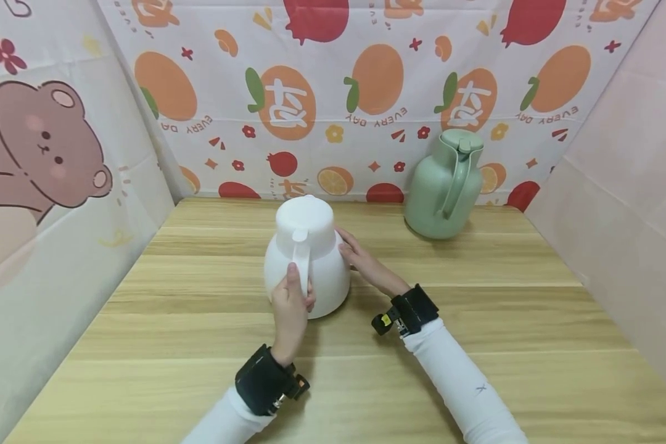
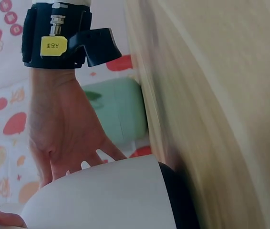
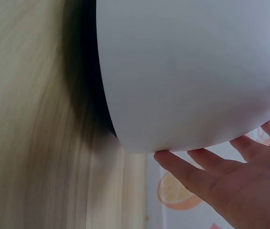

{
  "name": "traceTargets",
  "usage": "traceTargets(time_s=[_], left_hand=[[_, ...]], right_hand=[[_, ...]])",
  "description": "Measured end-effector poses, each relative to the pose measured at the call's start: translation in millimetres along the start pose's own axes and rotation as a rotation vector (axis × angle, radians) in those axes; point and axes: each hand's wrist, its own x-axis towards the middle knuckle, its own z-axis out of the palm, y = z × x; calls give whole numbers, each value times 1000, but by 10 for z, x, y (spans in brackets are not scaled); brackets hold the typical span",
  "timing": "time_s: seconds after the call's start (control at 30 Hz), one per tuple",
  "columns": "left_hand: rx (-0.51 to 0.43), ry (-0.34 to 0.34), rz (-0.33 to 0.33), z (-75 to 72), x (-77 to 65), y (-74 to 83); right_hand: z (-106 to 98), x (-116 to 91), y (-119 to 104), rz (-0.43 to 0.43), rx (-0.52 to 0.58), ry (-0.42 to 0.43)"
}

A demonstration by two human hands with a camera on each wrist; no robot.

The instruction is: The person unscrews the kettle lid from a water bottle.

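A white thermos jug (image 1: 330,280) stands upright on the wooden table, its handle turned toward me. My left hand (image 1: 291,308) grips that handle, with the thumb laid along its top. On the right side of the jug's body, my right hand (image 1: 372,270) rests with fingers extended. The right wrist view has the fingertips of this hand (image 3: 249,183) touching the rounded white wall (image 3: 182,76), above a dark base. In the left wrist view, the right hand's palm (image 2: 63,124) faces the jug; only a bit of the left hand (image 2: 8,219) shows at the corner.
A green thermos jug (image 1: 435,194) stands at the back right of the table (image 1: 189,357), near the fruit-print cloth (image 1: 333,117) that hangs behind. A bear-print cloth (image 1: 50,148) borders the left side, and a pale cloth (image 1: 633,185) the right.
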Motion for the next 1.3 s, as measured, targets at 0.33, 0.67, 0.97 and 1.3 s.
traceTargets(time_s=[0.33, 0.67, 0.97, 1.3], left_hand=[[-44, -57, -15, 258, -141, 205], [-105, -104, -36, 468, -220, -48], [-124, -141, -39, 620, -309, -53], [-131, -153, -29, 671, -335, -21]], right_hand=[[-209, -278, -103, 24, 1, -27], [-343, -524, -187, 73, -16, 6], [-460, -678, -143, 91, -17, 38], [-596, -633, 123, 52, -10, 44]])
